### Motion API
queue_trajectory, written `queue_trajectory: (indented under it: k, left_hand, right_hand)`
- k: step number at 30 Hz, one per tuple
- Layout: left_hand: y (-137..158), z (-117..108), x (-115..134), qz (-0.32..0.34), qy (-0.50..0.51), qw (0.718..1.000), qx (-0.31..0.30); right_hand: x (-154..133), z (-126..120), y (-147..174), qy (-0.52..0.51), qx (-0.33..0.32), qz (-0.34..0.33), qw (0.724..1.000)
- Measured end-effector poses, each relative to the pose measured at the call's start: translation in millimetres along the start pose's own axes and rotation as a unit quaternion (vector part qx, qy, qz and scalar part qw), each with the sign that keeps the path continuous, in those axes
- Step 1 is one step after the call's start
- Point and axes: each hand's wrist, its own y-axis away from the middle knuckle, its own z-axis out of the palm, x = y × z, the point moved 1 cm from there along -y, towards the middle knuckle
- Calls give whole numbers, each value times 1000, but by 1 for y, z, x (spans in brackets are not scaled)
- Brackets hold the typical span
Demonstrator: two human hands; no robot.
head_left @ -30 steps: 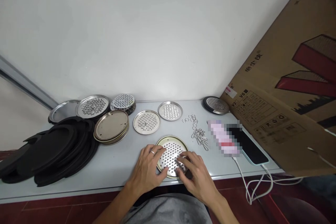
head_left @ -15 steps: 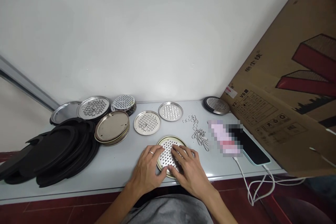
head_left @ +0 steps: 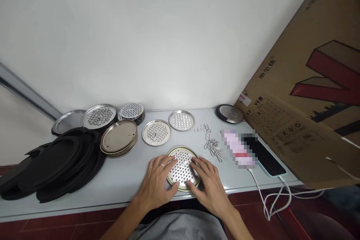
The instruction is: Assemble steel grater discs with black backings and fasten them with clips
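Observation:
A round metal grater plate [head_left: 184, 168] with rows of holes lies in a gold-coloured rim on the table in front of me. My left hand [head_left: 159, 178], wearing a ring, holds its left edge, fingertips on the upper left and thumb at the lower edge. From the other side my right hand [head_left: 209, 180] holds the right edge, its fingers curved over the rim and the thumb low. Behind it lie two more grater discs, one silver [head_left: 156, 132] and one in a silver rim [head_left: 181, 120]. Metal rings and clips [head_left: 213, 149] are scattered to the right.
Black rounded pieces [head_left: 50, 165] are heaped at the left, beside a stack of metal rim plates [head_left: 118, 137]. Further grater discs [head_left: 131, 110] stand along the wall. A black-edged grater [head_left: 230, 113], a phone [head_left: 267, 157] with white cables and a large cardboard box [head_left: 281, 120] are at the right.
My right hand has shifted slightly to the right, and its fingers uncover more of the grater plate. My left hand stays at the left edge.

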Motion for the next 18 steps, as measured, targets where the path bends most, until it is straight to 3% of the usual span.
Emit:
queue_trajectory:
  k: [7,13,15,18]
  left_hand:
    - [-8,-25,-26,-42,-59,995,69]
    - [-15,-64,-49,-76,-158,975,135]
    - [-12,-81,-60,-115,-208,962,138]
    - [-5,-103,-75,-169,-260,946,94]
  right_hand:
    - [-4,3,-3,13,4,2,1000]
    - [-2,5,0,-9,43,23,999]
    - [-1,6,1,-13,51,28,998]
    - [0,9,1,-16,60,34,997]
